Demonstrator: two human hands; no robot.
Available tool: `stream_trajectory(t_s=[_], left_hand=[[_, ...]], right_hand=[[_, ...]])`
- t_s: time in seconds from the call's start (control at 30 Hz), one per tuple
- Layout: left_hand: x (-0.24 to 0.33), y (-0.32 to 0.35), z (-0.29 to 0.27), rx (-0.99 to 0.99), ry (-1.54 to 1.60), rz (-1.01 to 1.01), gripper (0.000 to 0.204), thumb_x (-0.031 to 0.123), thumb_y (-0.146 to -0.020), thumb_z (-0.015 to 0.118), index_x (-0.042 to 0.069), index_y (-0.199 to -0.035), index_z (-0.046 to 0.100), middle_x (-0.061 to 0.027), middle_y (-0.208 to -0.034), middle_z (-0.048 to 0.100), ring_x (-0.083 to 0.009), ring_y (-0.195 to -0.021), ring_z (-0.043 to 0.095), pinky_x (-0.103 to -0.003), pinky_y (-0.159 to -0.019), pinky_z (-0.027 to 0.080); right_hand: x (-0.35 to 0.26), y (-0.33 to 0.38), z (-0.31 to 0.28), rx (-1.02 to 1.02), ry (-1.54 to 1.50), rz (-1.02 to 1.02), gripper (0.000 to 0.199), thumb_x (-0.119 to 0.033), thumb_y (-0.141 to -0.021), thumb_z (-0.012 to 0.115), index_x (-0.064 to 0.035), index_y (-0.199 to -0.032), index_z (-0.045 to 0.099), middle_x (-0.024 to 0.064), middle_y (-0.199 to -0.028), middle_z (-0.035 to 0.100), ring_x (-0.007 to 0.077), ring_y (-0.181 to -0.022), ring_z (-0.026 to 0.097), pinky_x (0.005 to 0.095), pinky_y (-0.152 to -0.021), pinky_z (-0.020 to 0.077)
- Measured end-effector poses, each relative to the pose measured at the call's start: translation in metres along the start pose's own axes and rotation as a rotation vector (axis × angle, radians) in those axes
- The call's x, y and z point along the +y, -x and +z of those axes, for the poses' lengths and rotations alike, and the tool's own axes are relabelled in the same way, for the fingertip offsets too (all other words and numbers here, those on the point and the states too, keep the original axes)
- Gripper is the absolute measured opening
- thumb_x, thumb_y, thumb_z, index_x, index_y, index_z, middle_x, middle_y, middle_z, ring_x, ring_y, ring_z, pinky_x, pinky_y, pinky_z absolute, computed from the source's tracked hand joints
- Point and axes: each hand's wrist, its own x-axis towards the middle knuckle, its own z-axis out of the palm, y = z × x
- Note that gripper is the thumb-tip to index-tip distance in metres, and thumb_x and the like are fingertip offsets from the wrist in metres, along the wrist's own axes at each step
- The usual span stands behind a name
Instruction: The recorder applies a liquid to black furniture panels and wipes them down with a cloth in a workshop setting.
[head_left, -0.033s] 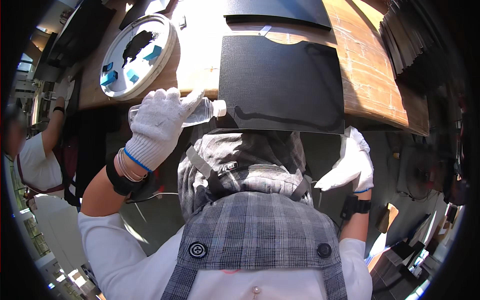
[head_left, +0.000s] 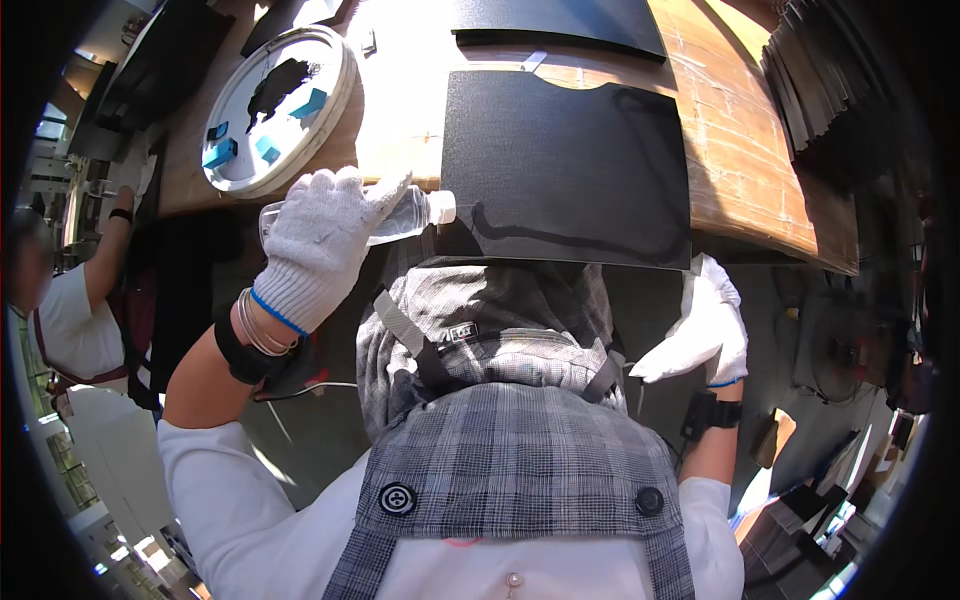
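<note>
The worker's right gloved hand (head_left: 708, 325) sits below the black panel's (head_left: 570, 160) near-right corner, partly spread; any grip cannot be told. Left gloved hand (head_left: 320, 230) wraps a clear plastic bottle (head_left: 400, 220), left of panel. Best: hold bottle cap (head_left: 441, 207) clear of panel's wet-looking streak (head_left: 545, 236).

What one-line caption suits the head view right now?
Gloved left hand grips a capped clear bottle by a black panel, gloved right hand at the panel's near right corner.
</note>
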Motion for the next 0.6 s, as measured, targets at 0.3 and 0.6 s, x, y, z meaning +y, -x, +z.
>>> stream_trajectory(t_s=[0.3, 0.6], left_hand=[[-0.005, 0.016, -0.002, -0.068, 0.035, -0.007, 0.063, 0.011, -0.085, 0.072, 0.021, -0.145, 0.052, -0.0094, -0.102, 0.059, -0.0274, -0.094, 0.061, -0.042, -0.084, 0.051], [0.007, 0.007, -0.008, -0.040, 0.043, 0.086, 0.057, 0.012, -0.090, 0.066, 0.022, -0.144, 0.053, -0.0085, -0.098, 0.061, -0.0247, -0.091, 0.065, -0.041, -0.082, 0.052]], right_hand=[[0.000, 0.000, -0.004, 0.032, 0.025, 0.013, 0.046, -0.010, -0.101, 0.049, -0.0001, -0.146, 0.051, 0.0112, -0.138, 0.063, 0.0209, -0.117, 0.066, 0.0328, -0.097, 0.0557], [-0.001, -0.004, -0.006, 0.058, 0.034, 0.012, 0.046, -0.010, -0.102, 0.049, -0.0006, -0.146, 0.050, 0.0109, -0.138, 0.063, 0.0209, -0.117, 0.066, 0.0327, -0.097, 0.0556]])
